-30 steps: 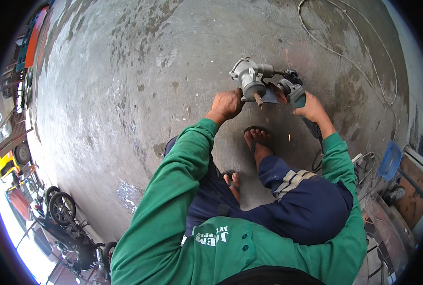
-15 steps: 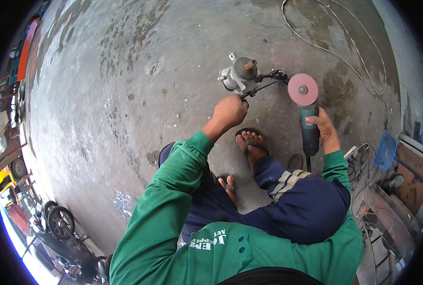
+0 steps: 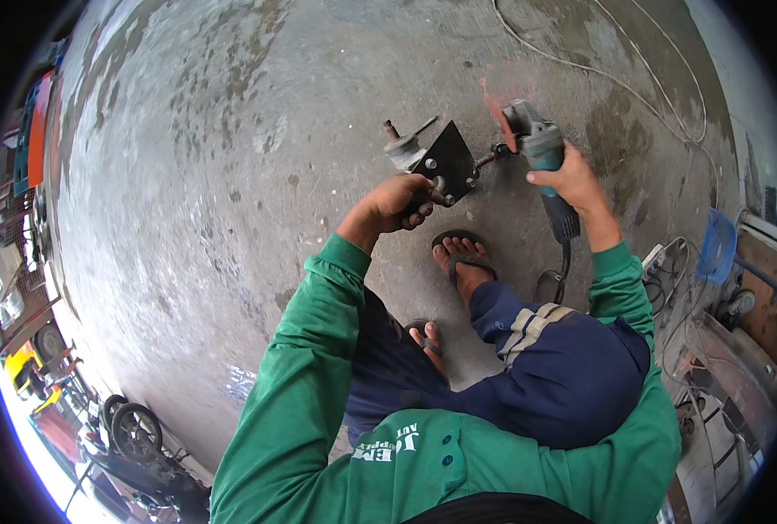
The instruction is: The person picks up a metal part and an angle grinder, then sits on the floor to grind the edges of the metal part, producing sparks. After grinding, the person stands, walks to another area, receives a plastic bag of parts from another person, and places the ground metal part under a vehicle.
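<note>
My left hand [image 3: 395,206] is closed round a metal mechanical assembly [image 3: 448,166]. Its black angular plate with bolts faces up, a round grey housing [image 3: 403,152] shows on the left, and a rod [image 3: 486,162] sticks out to the right. My right hand [image 3: 582,185] grips the teal and dark grey body of an angle grinder [image 3: 545,159], held upward and tilted. The grinder's reddish disc [image 3: 499,120] stands nearly edge-on beside the rod's end. Whether disc and rod touch, I cannot tell.
Beneath lies a stained concrete floor [image 3: 257,175], with my sandalled feet [image 3: 465,262] close to the work. The grinder's cord [image 3: 565,266] hangs near my right knee. Loose cable [image 3: 615,74] curves at the far right. A blue plastic container [image 3: 715,247] stands right; a motorcycle [image 3: 135,432] is lower left.
My left hand has turned the assembly over, bringing its black plate into view. My right hand has rolled the grinder, so the disc went from facing up to nearly edge-on, further left.
</note>
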`<state>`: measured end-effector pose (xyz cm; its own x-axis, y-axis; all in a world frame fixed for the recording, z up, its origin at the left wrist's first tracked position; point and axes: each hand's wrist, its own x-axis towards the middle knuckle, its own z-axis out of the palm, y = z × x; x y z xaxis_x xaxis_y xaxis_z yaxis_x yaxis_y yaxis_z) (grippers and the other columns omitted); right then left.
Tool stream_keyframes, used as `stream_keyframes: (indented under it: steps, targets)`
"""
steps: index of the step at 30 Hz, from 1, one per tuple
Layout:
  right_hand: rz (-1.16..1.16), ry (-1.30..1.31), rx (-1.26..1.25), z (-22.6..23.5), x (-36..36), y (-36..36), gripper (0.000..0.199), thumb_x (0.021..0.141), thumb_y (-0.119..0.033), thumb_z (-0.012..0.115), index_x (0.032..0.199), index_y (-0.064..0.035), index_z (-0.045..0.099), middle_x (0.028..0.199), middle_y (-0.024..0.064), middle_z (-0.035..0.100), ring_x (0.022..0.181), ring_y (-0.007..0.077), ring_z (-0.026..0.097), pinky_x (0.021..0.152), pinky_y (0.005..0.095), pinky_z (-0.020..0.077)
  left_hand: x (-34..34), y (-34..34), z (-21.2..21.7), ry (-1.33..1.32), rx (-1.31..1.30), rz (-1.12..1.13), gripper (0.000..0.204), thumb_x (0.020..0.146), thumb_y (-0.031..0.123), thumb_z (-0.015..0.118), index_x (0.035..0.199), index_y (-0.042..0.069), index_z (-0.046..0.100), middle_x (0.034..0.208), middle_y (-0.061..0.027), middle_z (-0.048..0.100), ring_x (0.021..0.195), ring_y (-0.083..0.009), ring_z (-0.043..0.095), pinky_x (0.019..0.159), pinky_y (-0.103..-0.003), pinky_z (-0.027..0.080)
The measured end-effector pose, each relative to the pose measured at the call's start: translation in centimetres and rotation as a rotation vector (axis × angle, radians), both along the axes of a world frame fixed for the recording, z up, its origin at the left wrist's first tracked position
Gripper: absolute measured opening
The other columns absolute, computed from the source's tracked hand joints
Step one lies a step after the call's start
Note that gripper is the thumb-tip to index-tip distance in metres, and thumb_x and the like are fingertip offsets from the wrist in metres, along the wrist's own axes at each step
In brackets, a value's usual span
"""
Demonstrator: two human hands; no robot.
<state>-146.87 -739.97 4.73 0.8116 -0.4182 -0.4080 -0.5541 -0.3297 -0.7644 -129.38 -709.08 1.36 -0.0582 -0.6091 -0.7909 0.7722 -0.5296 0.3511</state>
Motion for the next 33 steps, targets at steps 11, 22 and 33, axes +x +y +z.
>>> stream_keyframes:
  steps: [11,22,33]
  targets:
    - [0.166,0.155,-0.473,-0.1,4.3,4.3,0.087,0.070,-0.036,0.087,0.133,0.0115,0.049,0.122,0.0332,0.065,0.117,0.0469,0.063,0.099,0.0493,0.0516,1.8,-0.4,0.8,-0.311,0.008,0.056,0.021,0.095,0.021,0.057,0.092,0.002,0.066,0.068,-0.0076,0.065,0.049,-0.0161,0.059,0.043,-0.029,0.041]
    - [0.248,0.159,-0.484,0.0,3.3,3.7,0.086,0.068,-0.033,0.087,0.131,0.0136,0.052,0.121,0.0345,0.065,0.117,0.0474,0.063,0.099,0.0479,0.0515,1.9,-0.1,0.1,-0.320,-0.037,0.056,0.020,0.094,0.019,0.061,0.088,0.001,0.066,0.067,-0.0078,0.064,0.050,-0.0161,0.058,0.044,-0.030,0.043]
    - [0.273,0.243,-0.373,0.8,-2.3,2.8,0.081,0.064,-0.029,0.088,0.128,0.0098,0.056,0.117,0.0312,0.067,0.113,0.0468,0.064,0.097,0.0475,0.0506,2.9,-0.1,-0.5,-0.329,-0.008,0.025,0.025,0.095,0.023,0.060,0.085,0.002,0.066,0.067,-0.0083,0.066,0.051,-0.0164,0.060,0.044,-0.031,0.042]
